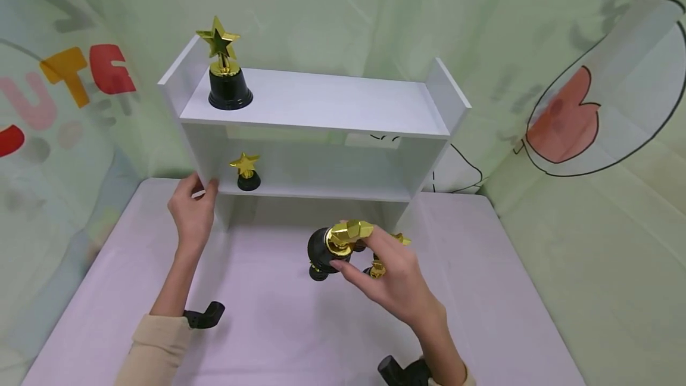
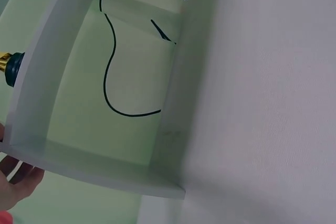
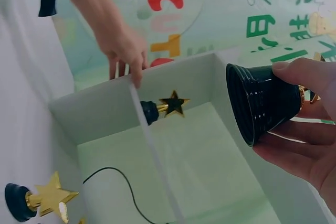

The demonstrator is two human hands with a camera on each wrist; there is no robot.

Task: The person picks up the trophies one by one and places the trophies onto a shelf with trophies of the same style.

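A star trophy (image 1: 323, 249) with a gold top and a black base is held by my right hand (image 1: 396, 276), in front of the white shelf unit (image 1: 321, 196). In the right wrist view its hollow black base (image 3: 265, 100) sits between thumb and fingers, tilted on its side. My left hand (image 1: 194, 213) grips the unit's left side panel at the middle board; its thumb and fingers (image 2: 26, 184) come round the panel edge. A large star trophy (image 1: 229, 89) stands at the top board's left end. Below it, a small star trophy (image 1: 248, 179) stands on the middle board.
Behind my right hand, several small trophies (image 1: 377, 268) stand on the lilac-white table (image 1: 268, 326), partly hidden by the hand and held trophy. Raised side panels (image 1: 447, 97) bound the top board. Printed fabric walls (image 1: 332, 11) stand behind and beside the table.
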